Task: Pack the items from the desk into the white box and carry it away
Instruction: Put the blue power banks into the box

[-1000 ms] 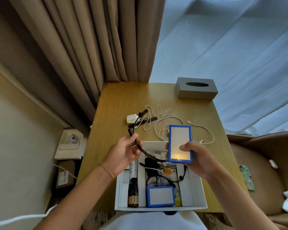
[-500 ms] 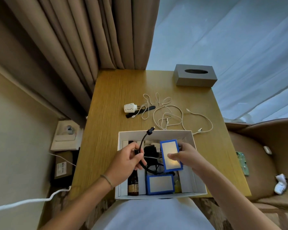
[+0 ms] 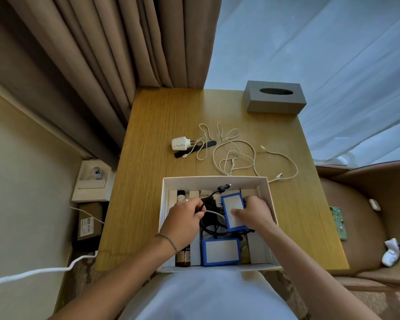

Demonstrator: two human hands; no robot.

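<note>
White cardboard box (image 3: pixel 164 218) sits open at the near edge of the wooden desk (image 3: pixel 153 195), right in front of the person, and both hands are down inside it. Left hand (image 3: pixel 183 221) has its fingers curled round a black cable (image 3: pixel 214 192), whose plug end sticks up toward the box's far wall. Right hand (image 3: pixel 255 212) pinches a flat blue-framed panel with a pale face (image 3: pixel 233 212), thumb on top and fingers under its right edge, holding it tilted over the stuff in the middle of the box. A second blue-framed panel (image 3: pixel 221 251) lies flat near the box's near wall, with a brown glass bottle (image 3: pixel 183 256) just beside it on the left.

Still out on the desk past the box: a small white plug adapter (image 3: pixel 180 143), a black strap (image 3: pixel 194 148) touching it, and a tangled white cable (image 3: pixel 238 155). Grey tissue box (image 3: pixel 275 100) is at the far right corner.
</note>
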